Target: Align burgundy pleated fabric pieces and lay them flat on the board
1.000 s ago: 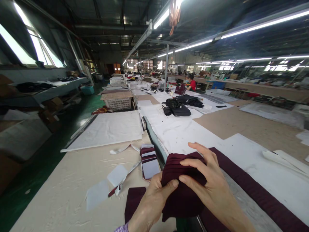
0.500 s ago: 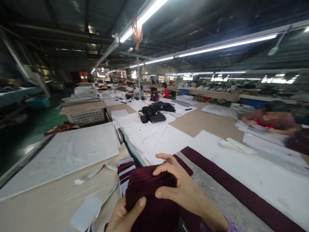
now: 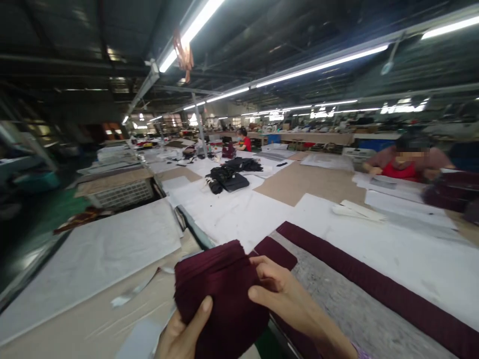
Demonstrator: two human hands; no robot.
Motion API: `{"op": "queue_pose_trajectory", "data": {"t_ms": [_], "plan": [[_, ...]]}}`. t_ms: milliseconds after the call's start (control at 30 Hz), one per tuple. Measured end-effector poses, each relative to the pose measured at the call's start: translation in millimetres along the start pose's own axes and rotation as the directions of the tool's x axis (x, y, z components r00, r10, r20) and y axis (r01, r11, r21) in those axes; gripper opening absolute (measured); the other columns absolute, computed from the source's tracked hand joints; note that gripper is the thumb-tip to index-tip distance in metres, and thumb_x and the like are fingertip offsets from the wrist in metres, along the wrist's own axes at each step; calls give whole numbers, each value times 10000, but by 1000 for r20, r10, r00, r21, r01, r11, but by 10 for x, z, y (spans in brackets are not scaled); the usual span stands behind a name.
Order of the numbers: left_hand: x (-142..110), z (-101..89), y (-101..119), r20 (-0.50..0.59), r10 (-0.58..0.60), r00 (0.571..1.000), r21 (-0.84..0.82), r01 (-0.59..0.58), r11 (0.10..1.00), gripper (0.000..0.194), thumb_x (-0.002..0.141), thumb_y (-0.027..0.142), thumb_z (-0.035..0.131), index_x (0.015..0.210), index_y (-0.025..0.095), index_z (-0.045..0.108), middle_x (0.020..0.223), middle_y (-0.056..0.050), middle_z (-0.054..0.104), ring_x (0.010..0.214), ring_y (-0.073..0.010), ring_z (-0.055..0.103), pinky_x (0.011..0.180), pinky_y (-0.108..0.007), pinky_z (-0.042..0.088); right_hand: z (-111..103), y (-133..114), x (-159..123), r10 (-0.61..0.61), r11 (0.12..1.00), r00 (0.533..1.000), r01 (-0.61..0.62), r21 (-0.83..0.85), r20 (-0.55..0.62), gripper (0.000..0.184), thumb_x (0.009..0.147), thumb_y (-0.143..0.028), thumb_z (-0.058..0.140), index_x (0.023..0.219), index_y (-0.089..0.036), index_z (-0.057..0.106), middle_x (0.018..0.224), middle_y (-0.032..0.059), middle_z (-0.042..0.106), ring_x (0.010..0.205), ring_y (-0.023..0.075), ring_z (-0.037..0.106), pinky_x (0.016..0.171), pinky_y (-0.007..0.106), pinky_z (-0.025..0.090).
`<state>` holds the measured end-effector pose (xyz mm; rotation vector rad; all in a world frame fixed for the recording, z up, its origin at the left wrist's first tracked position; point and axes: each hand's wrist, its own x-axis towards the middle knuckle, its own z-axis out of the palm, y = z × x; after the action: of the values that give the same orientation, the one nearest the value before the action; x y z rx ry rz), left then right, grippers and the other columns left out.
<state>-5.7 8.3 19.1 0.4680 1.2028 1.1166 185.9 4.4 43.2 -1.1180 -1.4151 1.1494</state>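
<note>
A stack of maroon fabric pieces [image 3: 220, 294] is held up in front of me, its layered edges showing along the top. My left hand [image 3: 183, 326] grips its lower left side, thumb across the front and the other fingers mostly hidden behind. At the right edge, my right hand [image 3: 282, 291] is closed on the stack, with the thumb on the front face and the fingers bent at the edge. Just behind my right hand, a smaller maroon piece [image 3: 277, 253] lies on the table, beside a long maroon fabric strip [image 3: 359, 264] on a grey speckled surface [image 3: 329, 284].
Black garments [image 3: 234, 174] lie in a heap on the white-covered table [image 3: 254, 209]. Cream strips [image 3: 357, 211] rest farther right, near a seated person [image 3: 407, 159]. A paper-covered board [image 3: 123, 239] and a white crate [image 3: 125, 194] are to the left.
The fabric stack has tilted and turned slightly, showing more of its front. My right hand has moved from the top of the stack to its right edge. The view has swung right.
</note>
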Motion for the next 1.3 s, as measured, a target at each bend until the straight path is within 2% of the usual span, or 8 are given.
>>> {"op": "queue_pose_trajectory", "data": {"t_ms": [100, 200, 400, 700, 933, 1067, 1167, 1300], "plan": [[-87, 126, -22, 122, 11, 993, -270, 23, 962, 529, 555, 268, 843, 1055, 205, 683, 900, -74, 769, 959, -309, 686, 916, -438, 511, 72, 61, -61, 129, 982, 989, -138, 128, 74, 291, 792, -442, 641, 900, -176, 691, 868, 53, 688, 846, 238, 635, 759, 347, 514], [-104, 219, -56, 186, 43, 982, -403, 37, 914, 348, 569, 248, 838, 887, 167, 722, 839, -88, 770, 952, -308, 687, 905, -443, 513, 129, 104, -96, 207, 961, 978, -210, 182, 32, 320, 778, -463, 653, 937, -191, 712, 829, 48, 720, 800, 251, 655, 721, 350, 531], [-143, 199, -93, 256, 118, 959, -416, -1, 909, 180, 651, 208, 789, 814, 167, 723, 826, -75, 768, 922, -263, 695, 920, -407, 502, 192, 99, -162, 250, 960, 961, -230, 162, -118, 289, 738, -461, 691, 938, -259, 742, 895, 39, 742, 829, 276, 680, 743, 362, 553], [-153, 78, -77, 332, 157, 930, -395, -14, 919, 169, 735, 164, 720, 903, 180, 721, 908, -64, 763, 912, -217, 695, 923, -368, 503, 154, 193, -200, 188, 982, 977, -184, 50, -98, 249, 799, -423, 638, 922, -222, 715, 881, 37, 691, 847, 229, 637, 785, 330, 531], [-172, 51, -75, 323, 158, 933, -362, -33, 932, 293, 755, 168, 707, 1043, 221, 692, 990, -45, 753, 930, -192, 688, 920, -348, 504, 232, 214, -249, 61, 993, 984, -77, -94, -166, 218, 820, -402, 603, 705, -218, 630, 755, 11, 592, 844, 213, 602, 728, 294, 515], [-154, 16, -61, 328, 176, 928, -328, -63, 943, 256, 758, 183, 705, 1013, 207, 708, 976, -50, 756, 927, -197, 687, 907, -340, 506, 150, 250, -232, -39, 965, 991, 5, -262, -126, 149, 844, -367, 583, 839, -232, 645, 1010, 54, 616, 968, 236, 611, 791, 348, 532], [-149, -11, -37, 369, 196, 909, -254, -104, 962, 199, 760, 198, 701, 957, 198, 727, 968, -55, 756, 909, -203, 689, 883, -338, 512, 92, 174, -175, -349, 818, 923, 216, -533, -162, 200, 835, -311, 609, 1032, -275, 612, 1291, 68, 489, 1176, 268, 507, 946, 452, 460], [-196, 24, -21, 481, 225, 847, -134, -182, 974, 257, 790, 239, 668, 1042, 210, 709, 950, -57, 758, 899, -219, 686, 827, -329, 521, 131, -75, -82, -593, 547, 804, 443, -710, 45, 208, 838, -301, 631, 1043, -285, 601, 1380, 62, 402, 1292, 296, 357, 1025, 515, 359]]}}
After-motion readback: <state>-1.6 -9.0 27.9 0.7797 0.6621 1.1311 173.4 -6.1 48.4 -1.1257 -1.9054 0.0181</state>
